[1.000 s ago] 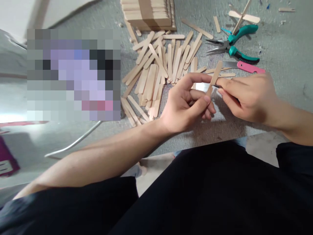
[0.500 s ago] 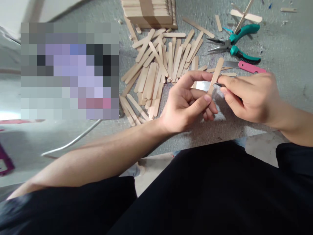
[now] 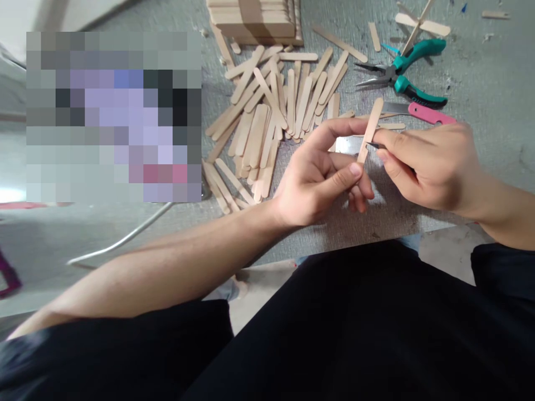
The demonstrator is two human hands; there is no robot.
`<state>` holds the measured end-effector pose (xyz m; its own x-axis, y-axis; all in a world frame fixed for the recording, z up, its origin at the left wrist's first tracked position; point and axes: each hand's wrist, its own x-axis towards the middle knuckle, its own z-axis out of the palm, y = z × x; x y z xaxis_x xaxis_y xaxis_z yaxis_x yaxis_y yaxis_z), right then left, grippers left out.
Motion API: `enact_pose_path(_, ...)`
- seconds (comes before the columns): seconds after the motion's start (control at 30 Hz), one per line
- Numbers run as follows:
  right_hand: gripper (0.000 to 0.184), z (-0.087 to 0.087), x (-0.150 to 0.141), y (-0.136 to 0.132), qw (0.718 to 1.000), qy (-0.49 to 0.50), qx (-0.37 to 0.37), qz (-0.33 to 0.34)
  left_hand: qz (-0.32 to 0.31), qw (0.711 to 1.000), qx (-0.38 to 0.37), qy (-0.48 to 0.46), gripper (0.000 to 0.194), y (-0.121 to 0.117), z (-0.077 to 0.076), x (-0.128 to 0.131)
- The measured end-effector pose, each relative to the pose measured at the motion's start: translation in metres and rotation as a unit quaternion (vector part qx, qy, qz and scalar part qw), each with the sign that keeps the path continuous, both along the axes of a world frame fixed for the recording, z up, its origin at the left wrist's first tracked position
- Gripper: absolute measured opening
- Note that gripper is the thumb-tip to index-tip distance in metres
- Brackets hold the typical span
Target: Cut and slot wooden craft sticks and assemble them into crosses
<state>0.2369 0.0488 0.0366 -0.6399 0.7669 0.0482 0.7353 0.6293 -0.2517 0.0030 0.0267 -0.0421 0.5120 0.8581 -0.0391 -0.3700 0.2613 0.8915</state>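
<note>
The left hand (image 3: 317,178) has fingertips closed on the wooden stick (image 3: 371,128) above the grey table (image 3: 338,234), the right hand (image 3: 437,164) pinches a dark pointed tool (image 3: 374,145) at this stick, and farther below it is pale floor (image 3: 445,250).

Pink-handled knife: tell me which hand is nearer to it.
Right. The right hand is just below the pink-handled knife in view, knuckles close to its handle; the left hand is farther, lower left.

Mosaic patch (image 3: 112,117) unreadable; dark-tipped tool (image 3: 374,145) mostly hidden in right hand (image 3: 438,164); metal sheet (image 3: 348,145) partly behind left hand (image 3: 317,178); stick stack (image 3: 254,22), crossed sticks (image 3: 422,23) cut by top edge; purple object (image 3: 7,275) blurred, cut off left.
</note>
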Motion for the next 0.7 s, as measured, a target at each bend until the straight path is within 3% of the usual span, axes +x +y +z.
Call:
enact_pose_path(0.3, 0.048, 0.0, 0.002, 0.0, 1.0, -0.005, -0.011, 0.002, -0.034, 0.998, -0.047, -0.036, 0.063, 0.002, 0.009, 0.0)
enact_pose_path(0.4, 0.047, 0.003, 0.001, 0.0, 1.0, -0.02, -0.006, 0.008, -0.035, 0.997, -0.068, 0.016, 0.069, 0.001, 0.011, -0.002)
enact_pose_path(0.5, 0.045, 0.004, 0.001, 0.0, 0.999, -0.03, -0.004, 0.016, -0.031, 0.996, -0.078, 0.037, 0.061, -0.001, 0.011, -0.004)
enact_pose_path(0.7, 0.041, -0.011, 0.005, 0.0, 0.996, 0.028, 0.078, 0.036, -0.045, 0.995, -0.047, -0.07, 0.045, -0.003, 0.008, -0.004)
